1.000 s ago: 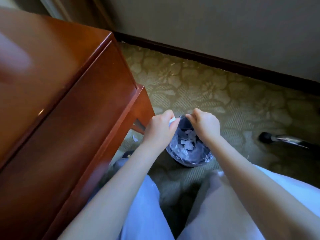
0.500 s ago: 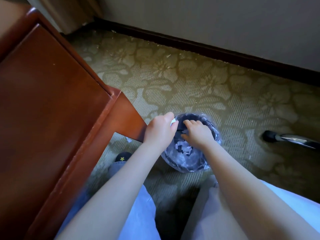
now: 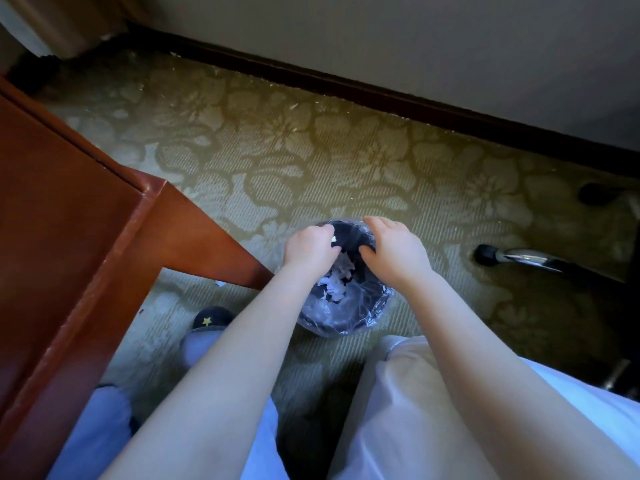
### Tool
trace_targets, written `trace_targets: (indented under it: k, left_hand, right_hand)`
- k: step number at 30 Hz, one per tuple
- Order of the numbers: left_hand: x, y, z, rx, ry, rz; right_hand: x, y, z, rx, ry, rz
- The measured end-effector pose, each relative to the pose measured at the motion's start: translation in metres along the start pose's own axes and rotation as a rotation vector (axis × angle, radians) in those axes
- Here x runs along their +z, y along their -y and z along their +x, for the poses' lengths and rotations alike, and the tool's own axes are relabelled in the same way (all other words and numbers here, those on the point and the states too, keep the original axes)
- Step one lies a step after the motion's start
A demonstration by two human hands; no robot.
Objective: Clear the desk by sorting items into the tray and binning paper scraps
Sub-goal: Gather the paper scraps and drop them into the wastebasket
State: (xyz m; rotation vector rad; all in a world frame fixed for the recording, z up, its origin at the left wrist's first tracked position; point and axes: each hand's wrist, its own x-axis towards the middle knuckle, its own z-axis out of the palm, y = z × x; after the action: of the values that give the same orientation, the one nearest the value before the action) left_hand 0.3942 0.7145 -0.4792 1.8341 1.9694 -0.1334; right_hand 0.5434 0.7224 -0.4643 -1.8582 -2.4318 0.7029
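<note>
A small dark bin [image 3: 349, 317] lined with clear plastic stands on the carpet between my knees. White paper scraps [image 3: 337, 284] lie inside it. My left hand [image 3: 310, 249] hovers over the bin's left rim with curled fingers, and a small white scrap [image 3: 334, 239] shows at its fingertips. Over the right rim, my right hand [image 3: 394, 247] is spread with straight fingers and holds nothing.
The red-brown wooden desk [image 3: 69, 254] fills the left, its corner leg close to the bin. One loose scrap [image 3: 220, 283] lies on the patterned carpet under the desk. A chair's chrome leg and castor [image 3: 512, 259] stand at the right. A dark skirting board runs along the wall.
The view has tilted down and right, so less desk shows. My right hand has opened out flat over the bin. More scraps lie in the bin.
</note>
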Motion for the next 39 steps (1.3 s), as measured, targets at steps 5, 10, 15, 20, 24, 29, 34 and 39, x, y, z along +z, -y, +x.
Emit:
trace_targets:
  k: [5, 10, 15, 20, 24, 29, 34, 39]
  left_hand:
    - [0.005, -0.006, -0.002, 0.011, 0.048, -0.052]
    - [-0.009, 0.002, -0.018, 0.023, 0.018, -0.042]
    - [-0.036, 0.001, -0.052, 0.030, -0.053, -0.002]
    - [-0.078, -0.009, -0.100, 0.010, -0.155, -0.008]
    - [-0.111, -0.012, -0.148, -0.014, -0.256, -0.045]
    - [-0.138, -0.011, -0.226, -0.020, -0.404, -0.072]
    - [-0.171, -0.005, -0.306, -0.025, -0.594, -0.042]
    - [-0.204, 0.017, -0.383, -0.105, -0.762, -0.004]
  right_hand:
    - [-0.002, -0.005, -0.005, 0.081, 0.065, 0.031]
    - [-0.007, -0.001, -0.012, 0.080, 0.081, 0.032]
    - [-0.029, 0.011, -0.033, 0.037, -0.002, 0.019]
    - [-0.057, 0.032, -0.061, -0.039, -0.087, 0.011]
    - [-0.085, 0.056, -0.086, -0.094, -0.157, 0.017]
    - [-0.120, 0.091, -0.128, -0.177, -0.294, 0.056]
    - [-0.145, 0.138, -0.179, -0.316, -0.422, 0.090]
    - [-0.167, 0.195, -0.225, -0.443, -0.496, 0.103]
